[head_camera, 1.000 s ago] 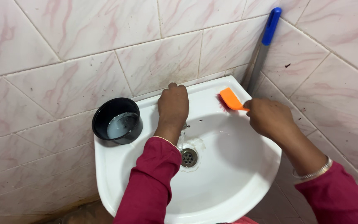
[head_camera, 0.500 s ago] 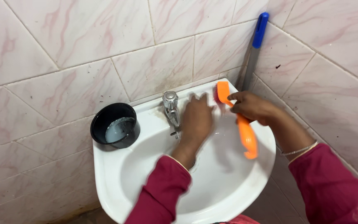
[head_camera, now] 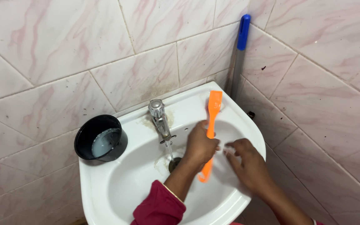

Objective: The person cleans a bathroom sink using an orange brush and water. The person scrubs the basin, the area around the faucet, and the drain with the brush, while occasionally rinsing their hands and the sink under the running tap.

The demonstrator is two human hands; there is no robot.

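Right, head view only.

brush: one orange brush (head_camera: pixel 210 129), long axis running near-to-far across the white sink (head_camera: pixel 117 187); head end points at the back rim by the wall corner, handle tip points toward the person and hangs over the bowl.
brush tilt: leans slightly left at the near end, head a bit to the right of the tip.
left hand: left hand (head_camera: pixel 199 146) is wrapped round the middle of the brush handle, fingers (head_camera: pixel 201 125) curled and pressed together on it.
right hand: right hand (head_camera: pixel 246 160) lies low on the right inner wall of the bowl, just beside the handle; fingers loosely spread, tips near the left hand; cannot tell whether they touch the brush.
tap: one metal tap (head_camera: pixel 159 118) on the back rim, left of the brush, thin stream of water running down to the drain (head_camera: pixel 173 163).
bowl: one black round bowl (head_camera: pixel 100 138) with pale liquid, sits on the left back corner of the sink rim, well apart from both hands.
pole: one grey pole with a blue cap (head_camera: pixel 240 50) stands in the wall corner behind the sink's right back corner, near the brush head.
edges: tiled walls close behind and to the right; brush head is close to the back rim and the corner.
open room: left and near parts of the bowl are open; right side is taken up by both hands.
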